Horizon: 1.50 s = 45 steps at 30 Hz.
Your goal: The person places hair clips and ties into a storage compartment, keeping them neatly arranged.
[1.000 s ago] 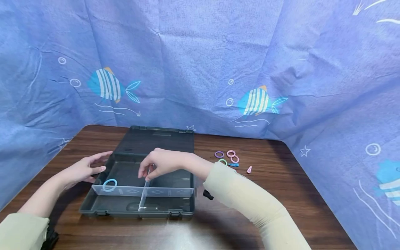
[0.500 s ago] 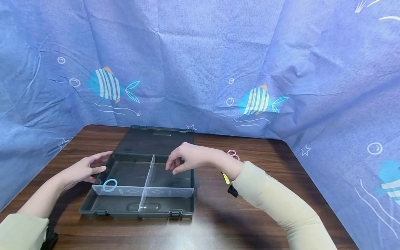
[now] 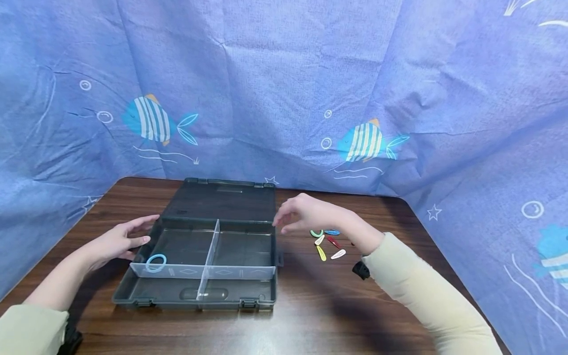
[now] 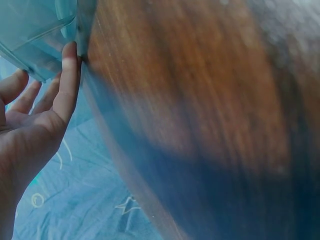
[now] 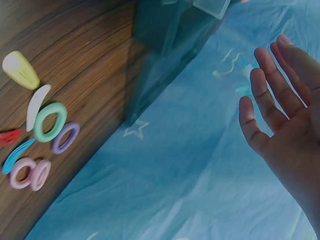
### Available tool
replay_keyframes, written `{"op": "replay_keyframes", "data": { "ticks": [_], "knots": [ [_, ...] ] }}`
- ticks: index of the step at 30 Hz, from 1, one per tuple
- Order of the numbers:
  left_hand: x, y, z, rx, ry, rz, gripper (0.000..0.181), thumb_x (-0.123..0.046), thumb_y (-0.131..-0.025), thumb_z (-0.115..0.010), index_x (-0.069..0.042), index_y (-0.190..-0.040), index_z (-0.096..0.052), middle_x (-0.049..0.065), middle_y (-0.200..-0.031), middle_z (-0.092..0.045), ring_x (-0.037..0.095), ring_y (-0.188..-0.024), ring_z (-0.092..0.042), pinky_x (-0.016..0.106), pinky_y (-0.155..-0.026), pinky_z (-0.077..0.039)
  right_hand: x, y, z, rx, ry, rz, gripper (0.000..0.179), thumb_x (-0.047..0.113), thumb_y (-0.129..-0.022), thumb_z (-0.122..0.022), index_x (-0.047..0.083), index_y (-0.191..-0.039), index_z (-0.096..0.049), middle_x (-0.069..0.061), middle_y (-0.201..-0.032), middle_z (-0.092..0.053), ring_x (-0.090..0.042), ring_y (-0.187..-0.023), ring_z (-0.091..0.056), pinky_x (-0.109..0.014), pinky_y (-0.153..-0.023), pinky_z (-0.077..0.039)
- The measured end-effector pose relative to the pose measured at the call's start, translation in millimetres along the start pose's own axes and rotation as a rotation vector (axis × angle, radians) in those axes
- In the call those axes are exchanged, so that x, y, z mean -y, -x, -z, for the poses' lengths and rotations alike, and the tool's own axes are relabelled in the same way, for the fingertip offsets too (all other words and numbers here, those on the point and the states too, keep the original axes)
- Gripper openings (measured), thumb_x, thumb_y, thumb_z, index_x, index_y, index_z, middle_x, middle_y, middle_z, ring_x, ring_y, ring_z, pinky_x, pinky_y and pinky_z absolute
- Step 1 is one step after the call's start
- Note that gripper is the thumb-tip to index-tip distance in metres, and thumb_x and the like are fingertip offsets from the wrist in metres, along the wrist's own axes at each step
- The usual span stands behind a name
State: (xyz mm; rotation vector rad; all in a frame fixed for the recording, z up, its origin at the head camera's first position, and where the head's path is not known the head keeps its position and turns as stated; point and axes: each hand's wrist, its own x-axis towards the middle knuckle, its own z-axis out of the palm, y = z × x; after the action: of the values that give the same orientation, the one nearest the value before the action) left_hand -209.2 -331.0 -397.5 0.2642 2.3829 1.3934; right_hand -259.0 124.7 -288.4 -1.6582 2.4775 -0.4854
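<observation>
A dark translucent organizer box point(image 3: 193, 301) lies with its lid point(image 3: 222, 199) folded back on the table. Clear dividers point(image 3: 226, 272) split it into compartments. In the left rear one, a light blue hair tie point(image 3: 156, 263) leans by the divider. My left hand point(image 3: 121, 240) touches the box's left wall with relaxed fingers; the left wrist view shows its fingertips at the edge. Off the box's right rear corner, my right hand point(image 3: 310, 214) hovers with loosely bent fingers and nothing in them. In the right wrist view that hand point(image 5: 285, 105) has its fingers spread, palm bare.
Right of the box lie hair clips: yellow point(image 3: 321, 253), pale pink point(image 3: 338, 254), red point(image 3: 334, 241) and blue point(image 3: 332, 232). Green point(image 5: 50, 122), purple point(image 5: 65, 138) and pink hair ties point(image 5: 23, 173) lie among them. A blue fish-print curtain point(image 3: 284, 98) hangs behind the table point(image 3: 306, 310).
My right hand has left the divider inside the box and moved right, past the box's right edge. The left hand, the box and the light blue hair tie stay put.
</observation>
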Motion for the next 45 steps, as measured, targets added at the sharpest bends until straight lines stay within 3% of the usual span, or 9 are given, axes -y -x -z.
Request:
{"op": "replay_keyframes", "data": {
  "ticks": [11,17,22,29,33,39,45],
  "knots": [
    [-2.0,-0.5,0.3,-0.001,0.014,0.004,0.069,-0.020,-0.098,-0.051,-0.002,-0.150,-0.009,0.036,-0.146,-0.015,0.055,-0.127,-0.030,0.052,-0.078,-0.052,-38,35.6,1,-0.070,0.058,-0.114,0.015,0.013,-0.084,-0.071,0.012,-0.098,-0.072,0.003,-0.089,-0.071,-0.002,-0.077,-0.060,-0.027,-0.071,-0.052],
    [-1.1,1.1,-2.7,0.001,-0.001,0.001,0.069,-0.021,-0.098,-0.051,-0.001,-0.150,-0.009,0.037,-0.144,-0.015,0.056,-0.126,-0.030,0.051,-0.077,-0.053,-59,47.1,-12,-0.114,0.046,-0.200,0.013,0.010,-0.081,-0.073,0.011,-0.094,-0.073,0.005,-0.084,-0.069,-0.004,-0.072,-0.059,-0.030,-0.066,-0.052],
    [-1.2,1.1,-2.7,-0.006,0.002,0.008,0.069,-0.022,-0.098,-0.051,-0.003,-0.150,-0.009,0.037,-0.145,-0.015,0.057,-0.127,-0.029,0.051,-0.078,-0.052,-81,55.4,-26,-0.162,0.060,-0.237,0.012,0.008,-0.081,-0.072,0.013,-0.092,-0.073,0.005,-0.084,-0.069,-0.003,-0.072,-0.058,-0.024,-0.064,-0.049],
    [-1.4,0.3,-0.7,-0.001,0.017,0.011,0.070,-0.023,-0.098,-0.052,-0.004,-0.151,-0.010,0.035,-0.147,-0.014,0.056,-0.128,-0.027,0.051,-0.077,-0.052,-102,64.2,-44,-0.218,0.038,-0.278,0.015,0.004,-0.079,-0.072,0.006,-0.094,-0.074,-0.004,-0.089,-0.072,-0.019,-0.072,-0.061,-0.029,-0.063,-0.049],
    [-1.4,0.3,0.3,-0.002,0.022,0.007,0.070,-0.023,-0.098,-0.052,-0.004,-0.151,-0.010,0.035,-0.147,-0.014,0.056,-0.128,-0.027,0.052,-0.077,-0.052,-112,69.1,-53,-0.240,0.025,-0.334,0.018,0.005,-0.078,-0.074,0.005,-0.096,-0.074,-0.005,-0.092,-0.071,-0.022,-0.075,-0.060,-0.029,-0.064,-0.048],
    [-2.0,2.3,0.1,-0.006,0.015,-0.002,0.070,-0.023,-0.098,-0.052,-0.003,-0.150,-0.010,0.036,-0.147,-0.014,0.057,-0.127,-0.028,0.051,-0.077,-0.052,-126,77.4,-62,-0.262,0.026,-0.373,0.017,0.004,-0.076,-0.074,0.006,-0.092,-0.074,-0.003,-0.079,-0.065,-0.026,-0.067,-0.055,-0.023,-0.059,-0.039],
    [-1.7,2.8,-0.2,-0.008,0.012,-0.009,0.069,-0.023,-0.098,-0.051,-0.003,-0.150,-0.010,0.036,-0.147,-0.015,0.057,-0.127,-0.027,0.052,-0.077,-0.052,-136,82.5,-70,-0.253,0.017,-0.416,0.013,0.006,-0.076,-0.075,0.008,-0.089,-0.073,0.002,-0.079,-0.067,-0.014,-0.071,-0.058,-0.024,-0.063,-0.046]
  ]
}}
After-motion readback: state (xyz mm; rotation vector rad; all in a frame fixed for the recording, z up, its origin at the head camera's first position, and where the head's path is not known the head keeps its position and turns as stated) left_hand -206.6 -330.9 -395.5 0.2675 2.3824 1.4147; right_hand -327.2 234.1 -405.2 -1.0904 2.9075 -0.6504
